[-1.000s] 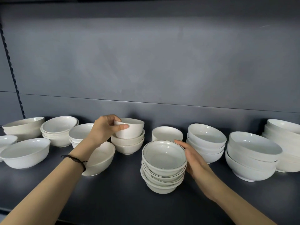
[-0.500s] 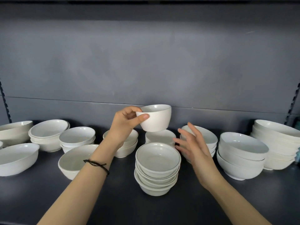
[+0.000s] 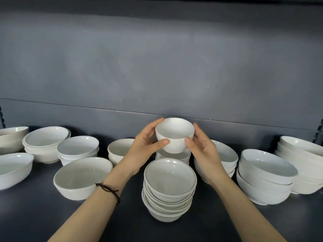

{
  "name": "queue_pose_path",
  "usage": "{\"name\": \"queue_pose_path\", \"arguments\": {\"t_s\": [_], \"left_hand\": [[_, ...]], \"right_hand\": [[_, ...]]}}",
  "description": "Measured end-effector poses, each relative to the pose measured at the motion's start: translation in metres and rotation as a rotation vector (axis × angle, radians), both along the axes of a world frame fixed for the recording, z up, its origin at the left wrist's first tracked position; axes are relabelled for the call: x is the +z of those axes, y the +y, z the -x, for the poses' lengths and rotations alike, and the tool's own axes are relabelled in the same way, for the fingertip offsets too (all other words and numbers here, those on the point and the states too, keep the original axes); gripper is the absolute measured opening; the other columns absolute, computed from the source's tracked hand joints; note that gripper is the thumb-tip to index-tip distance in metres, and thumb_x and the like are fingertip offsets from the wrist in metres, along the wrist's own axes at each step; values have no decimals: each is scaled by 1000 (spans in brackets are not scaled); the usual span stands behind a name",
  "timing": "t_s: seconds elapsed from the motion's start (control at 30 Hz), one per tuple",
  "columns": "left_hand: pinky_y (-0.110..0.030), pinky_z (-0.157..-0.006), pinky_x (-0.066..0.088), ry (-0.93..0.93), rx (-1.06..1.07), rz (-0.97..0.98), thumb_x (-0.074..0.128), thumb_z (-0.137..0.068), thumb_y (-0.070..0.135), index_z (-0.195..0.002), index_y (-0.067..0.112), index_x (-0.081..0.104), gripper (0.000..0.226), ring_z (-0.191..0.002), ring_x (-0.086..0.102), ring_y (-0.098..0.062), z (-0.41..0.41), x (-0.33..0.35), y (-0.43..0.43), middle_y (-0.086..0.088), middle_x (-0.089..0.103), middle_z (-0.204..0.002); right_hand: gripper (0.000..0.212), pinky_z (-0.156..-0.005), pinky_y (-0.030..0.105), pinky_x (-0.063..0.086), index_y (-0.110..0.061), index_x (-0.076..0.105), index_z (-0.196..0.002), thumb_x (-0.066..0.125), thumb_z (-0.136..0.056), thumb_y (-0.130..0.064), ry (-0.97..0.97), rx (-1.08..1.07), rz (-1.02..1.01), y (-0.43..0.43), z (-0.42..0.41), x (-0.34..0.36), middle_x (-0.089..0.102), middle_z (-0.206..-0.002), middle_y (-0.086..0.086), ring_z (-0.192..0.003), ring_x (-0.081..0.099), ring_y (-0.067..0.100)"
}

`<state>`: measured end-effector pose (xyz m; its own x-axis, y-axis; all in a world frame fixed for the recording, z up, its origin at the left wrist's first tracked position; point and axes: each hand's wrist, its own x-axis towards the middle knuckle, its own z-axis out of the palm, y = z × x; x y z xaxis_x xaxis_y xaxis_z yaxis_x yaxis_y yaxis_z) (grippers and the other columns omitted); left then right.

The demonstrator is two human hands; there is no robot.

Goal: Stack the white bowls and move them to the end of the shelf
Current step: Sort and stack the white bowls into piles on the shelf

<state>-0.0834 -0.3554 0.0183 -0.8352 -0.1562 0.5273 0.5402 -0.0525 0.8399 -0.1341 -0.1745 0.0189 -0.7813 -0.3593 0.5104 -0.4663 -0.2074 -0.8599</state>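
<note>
Now my right hand has joined my left hand; both cup the small bowl above the stack. I'd centre it, then lower gently.

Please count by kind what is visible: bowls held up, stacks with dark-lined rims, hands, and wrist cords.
Held bowl: 1
Dark-rimmed stack: 1
Hands: 2 (left hand, right hand)
Wrist cord: 1
Total: 5
</note>
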Motion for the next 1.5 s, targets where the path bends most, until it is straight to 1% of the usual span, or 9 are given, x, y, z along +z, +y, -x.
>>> {"name": "queue_pose_path", "arguments": {"t_s": [0.13, 0.23, 0.4, 0.57, 0.9, 1.0, 1.2, 1.33, 1.5], "left_hand": [[-27, -106, 43, -97, -5, 47, 70, -82, 9, -149, 30, 31, 81, -131, 50, -7, 5, -6, -4, 6, 52, -145], [-17, -95, 48, -161, -10, 73, 62, -91, 0, -137, 25, 43, 56, -118, 58, 0, 3, -7, -1, 11, 61, -131], [-34, -106, 46, -241, 15, 24, 64, -90, 3, -143, 11, 42, 58, -124, 58, -14, 2, -15, -1, 2, 63, -133], [-21, -81, 57, -311, 11, -96, 65, -87, -1, -136, 19, 45, 56, -101, 67, -11, 0, -17, 5, 4, 68, -120], [-23, -67, 56, -354, 2, -256, 64, -89, 4, -145, 20, 43, 62, -83, 70, -10, 0, -20, 11, 2, 62, -126], [-27, -77, 54, -370, 39, -283, 63, -90, 3, -143, 19, 44, 58, -96, 67, -14, -4, -13, 17, 2, 61, -126], [-22, -96, 45, -299, 352, -131, 56, -96, 5, -132, 16, 55, 38, -122, 54, -17, -40, -3, 20, 1, 56, -136], [-21, -88, 49, -354, 306, -14, 55, -98, 21, -121, 22, 62, 24, -116, 60, -12, -80, -14, 22, 1, 66, -123], [-21, -87, 54, -448, 181, 162, 53, -95, 38, -134, 35, 51, 39, -108, 64, 0, -109, -24, 29, 11, 66, -124]], "right_hand": [[58, -105, 21, 43, -28, 33, -149, 56, -96, -19, -23, 19, -69, -1, 5, -2, 56, -141, -14, -130, 50, -2], [63, -114, 28, 37, -23, 27, -154, 55, -98, -25, -53, 13, -134, 1, 7, -10, 45, -151, -8, -138, 42, 3], [62, -86, 0, 41, -21, 19, -156, 48, -101, -26, -129, -35, -201, -3, -1, -15, 38, -148, -16, -130, 39, -2], [63, -106, 20, 28, -30, 14, -157, 46, -102, -31, -207, -50, -212, -3, -7, -14, 24, -160, -13, -142, 28, 4], [62, -107, 20, 24, -32, 10, -157, 42, -104, -35, -248, -46, -257, -2, -15, -9, 20, -161, -15, -139, 26, 0], [62, -106, 20, 22, -33, 11, -157, 41, -103, -38, -249, -40, -264, 0, -15, -7, 21, -158, -18, -139, 24, -1], [59, -114, 25, 26, -28, 24, -155, 49, -101, -32, -172, -121, -276, 1, -25, -8, 33, -144, -23, -132, 32, -2], [47, -102, 21, 31, -28, 44, -143, 54, -98, -19, -126, -201, -210, 6, -39, -1, 43, -134, -16, -126, 39, 1], [39, -99, 20, 32, -37, 49, -134, 57, -96, -36, -166, -133, -175, 17, -74, -13, 46, -138, -16, -130, 42, 2]]}}
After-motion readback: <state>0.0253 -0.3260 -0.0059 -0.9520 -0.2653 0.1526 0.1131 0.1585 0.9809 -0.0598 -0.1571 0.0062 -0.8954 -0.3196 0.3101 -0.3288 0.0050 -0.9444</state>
